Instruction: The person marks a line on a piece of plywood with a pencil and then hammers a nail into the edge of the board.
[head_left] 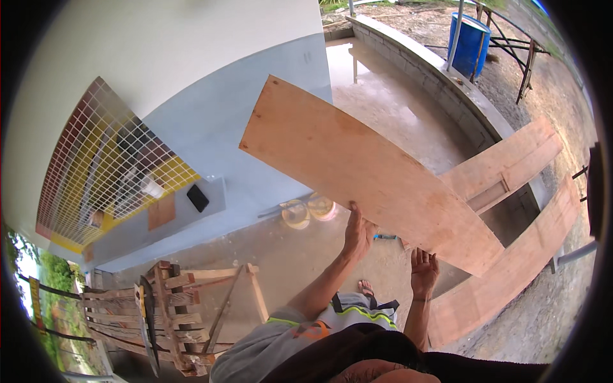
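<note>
A long plywood board (357,172) is held up at a slant in front of me, from the upper left down to the lower right. My left hand (359,236) grips its near edge around the middle, thumb on the upper face and the other fingers partly hidden. Further right along that edge, my right hand (424,273) is closed on the board with its fingers curled at the rim. Two more plywood pieces lie beyond and beside it: one long panel (511,262) at the right and another board (511,159) behind.
A low block wall (440,83) runs along the far right, with a blue drum (469,48) outside it. Two yellowish buckets (295,214) stand by the blue-white wall. A phone (198,198) lies on the ledge under the window grille. Stacked timber (172,313) stands at lower left.
</note>
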The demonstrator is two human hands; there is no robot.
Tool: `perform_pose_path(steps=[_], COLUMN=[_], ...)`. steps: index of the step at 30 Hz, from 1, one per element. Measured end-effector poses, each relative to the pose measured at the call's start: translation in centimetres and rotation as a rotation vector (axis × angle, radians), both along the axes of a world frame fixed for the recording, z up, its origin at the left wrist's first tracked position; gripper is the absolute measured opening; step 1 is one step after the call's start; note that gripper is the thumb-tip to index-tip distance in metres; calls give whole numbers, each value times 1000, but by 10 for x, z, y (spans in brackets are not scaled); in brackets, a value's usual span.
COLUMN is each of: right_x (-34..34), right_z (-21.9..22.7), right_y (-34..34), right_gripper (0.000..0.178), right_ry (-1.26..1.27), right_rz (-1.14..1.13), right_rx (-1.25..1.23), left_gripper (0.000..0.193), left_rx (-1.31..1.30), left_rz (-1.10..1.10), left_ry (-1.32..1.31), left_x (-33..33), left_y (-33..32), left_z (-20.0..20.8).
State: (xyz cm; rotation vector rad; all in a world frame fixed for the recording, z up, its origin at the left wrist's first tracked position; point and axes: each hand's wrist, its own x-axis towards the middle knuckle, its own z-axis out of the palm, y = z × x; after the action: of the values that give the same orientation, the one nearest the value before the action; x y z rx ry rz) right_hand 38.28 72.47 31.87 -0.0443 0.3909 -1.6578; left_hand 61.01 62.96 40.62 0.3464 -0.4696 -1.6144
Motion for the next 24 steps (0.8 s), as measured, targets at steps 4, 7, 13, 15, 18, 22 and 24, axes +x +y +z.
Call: perform_pose_path(steps=[4, 7, 13, 15, 18, 22, 24], right_x=[-4, 10, -10, -37, -86, -124, -136], right_z=[3, 7, -81, -141, -214, -245, -253], right_y=[8, 2, 44, 83, 137, 130, 108], right_gripper=[35, 40, 52, 58, 72, 82, 87], right_ry=[31, 260, 785, 776, 847, 902, 922], right_rz=[9, 206, 510, 392, 437, 562, 595], right_rx=[17, 41, 374, 552, 854, 1012, 1018], left_gripper=[79, 76, 70, 70, 70, 68, 74], left_rx=[6, -20, 157, 288, 476, 569, 552], left_rz=[5, 89, 481, 648, 881, 1388, 1539], left_ry=[-6, -43, -132, -202, -224, -298, -673], left_x=[-8, 15, 92, 120, 166, 230, 249], left_y=[1, -2, 12, 31, 78, 171, 240], left_z=[1, 1, -11, -18, -20, -34, -53])
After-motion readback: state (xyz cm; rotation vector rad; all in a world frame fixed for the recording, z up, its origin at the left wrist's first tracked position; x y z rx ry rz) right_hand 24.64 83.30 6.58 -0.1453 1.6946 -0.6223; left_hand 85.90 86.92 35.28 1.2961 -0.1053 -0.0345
